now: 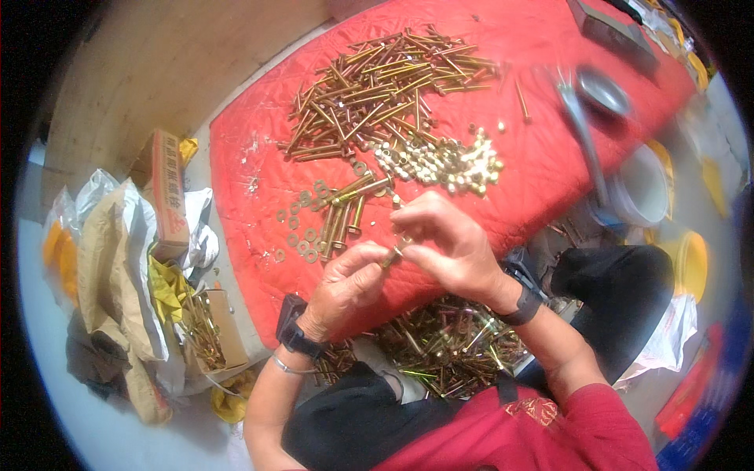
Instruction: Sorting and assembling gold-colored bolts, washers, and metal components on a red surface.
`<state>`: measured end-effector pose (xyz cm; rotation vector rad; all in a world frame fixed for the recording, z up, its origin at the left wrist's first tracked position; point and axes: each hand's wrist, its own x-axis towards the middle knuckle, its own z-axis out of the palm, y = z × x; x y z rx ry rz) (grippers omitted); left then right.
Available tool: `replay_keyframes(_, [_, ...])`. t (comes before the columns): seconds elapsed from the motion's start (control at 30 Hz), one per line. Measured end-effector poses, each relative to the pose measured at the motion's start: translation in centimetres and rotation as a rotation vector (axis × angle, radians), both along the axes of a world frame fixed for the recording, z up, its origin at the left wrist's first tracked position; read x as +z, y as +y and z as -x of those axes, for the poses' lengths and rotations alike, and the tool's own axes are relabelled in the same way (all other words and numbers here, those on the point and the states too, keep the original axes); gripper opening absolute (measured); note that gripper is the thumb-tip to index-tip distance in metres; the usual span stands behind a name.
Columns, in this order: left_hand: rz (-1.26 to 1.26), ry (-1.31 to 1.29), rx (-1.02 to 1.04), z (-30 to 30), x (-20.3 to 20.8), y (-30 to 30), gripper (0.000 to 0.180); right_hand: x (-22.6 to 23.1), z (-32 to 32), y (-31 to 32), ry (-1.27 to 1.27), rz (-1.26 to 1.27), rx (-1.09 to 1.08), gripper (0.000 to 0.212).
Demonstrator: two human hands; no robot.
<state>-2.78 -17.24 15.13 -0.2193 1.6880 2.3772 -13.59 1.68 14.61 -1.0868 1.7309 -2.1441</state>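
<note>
The left hand pinched a bolt; the right hand, half-curled, lay at its end, hold unclear; steady alignment seemed best.

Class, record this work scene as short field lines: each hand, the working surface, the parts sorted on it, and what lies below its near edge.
Left hand: pinching a gold-coloured bolt
Right hand: fingertips at that bolt's end; own grip unclear
Surface: red quilted cloth
Far side: large bolt pile
Middle: nuts
Left of nuts: loose washers, small bolt group
Below near edge: more bolts
</note>
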Motion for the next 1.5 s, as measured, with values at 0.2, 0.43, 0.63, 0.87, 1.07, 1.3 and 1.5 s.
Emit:
replay_keyframes(0.2, [-0.104, 0.034, -0.002, -1.3, -0.1, -0.4, 0.022, 1.5, -2.0, -0.1, -0.198, 0.048, 0.183, 0.044])
replay_keyframes(0.43, [0.015, -0.015, 0.064, -1.7, -0.6, -0.6, 0.019, 0.7, -1.2, -1.1, 0.427, -0.108, -0.04, 0.028])
replay_keyframes(0.63, [0.174, -0.065, 0.05, -2.0, -1.2, -1.4, 0.018, -0.4, -0.8, -0.8, 0.472, -0.331, -0.002, 0.015])
replay_keyframes(0.87, [0.365, 0.016, -0.011, -2.3, -1.1, -0.4, 0.018, -1.2, -0.2, 0.4, 0.396, -0.466, 0.154, 0.014])
replay_keyframes(1.07, [0.676, 0.249, -0.313, -1.5, 0.9, -1.5, 0.015, 0.8, 2.2, 2.5, -0.016, -0.548, 0.517, 0.033])
replay_keyframes(1.3, [1.494, 0.696, 0.232, 5.7, -1.7, -3.7, 0.019, -1.5, 2.9, 0.9, 0.13, -0.554, 0.137, 0.027])
replay_keyframes(1.5, [1.675, 0.756, 0.209, 10.3, -4.1, -3.6, 0.023, -3.0, 2.7, 0.5, 0.204, -0.548, 0.121, 0.024])
